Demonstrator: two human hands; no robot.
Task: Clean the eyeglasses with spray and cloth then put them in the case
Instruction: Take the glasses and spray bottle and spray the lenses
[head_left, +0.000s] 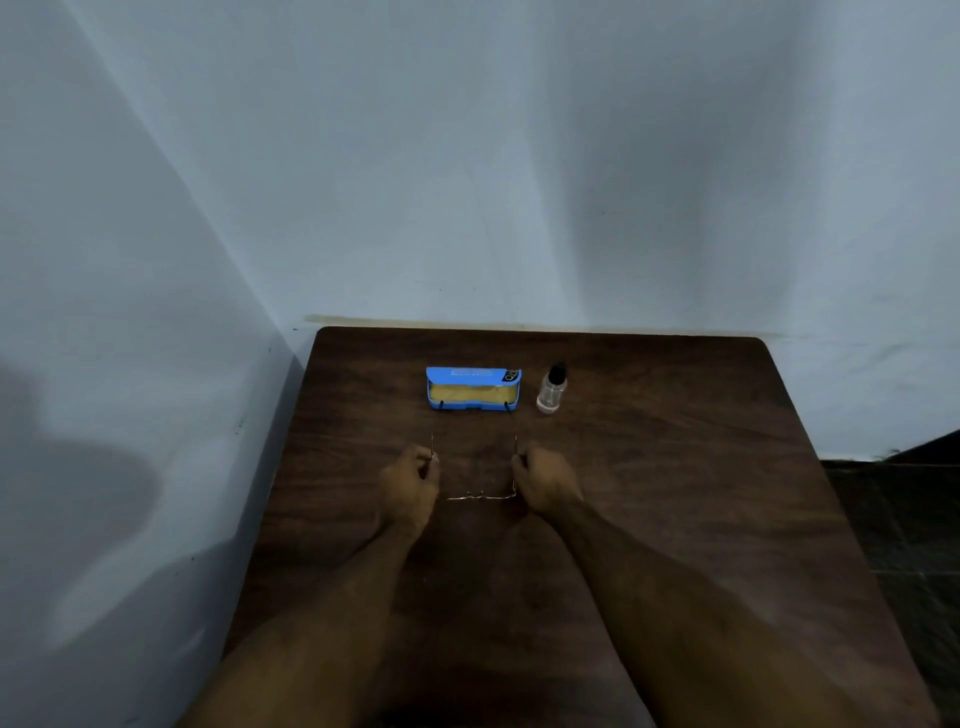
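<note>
You have the glasses (480, 497) mid-counter (675, 467), near the open blue case (472, 389), with the fingers of your left hand (410, 483) and right hand (543, 483) each pinched round one side arm. The lens front runs left to right nearest you, arms unfolded and pointing at the case. This looks like the opening step, so next free one hand for the spray bottle (551, 389) just right of the case.
</note>
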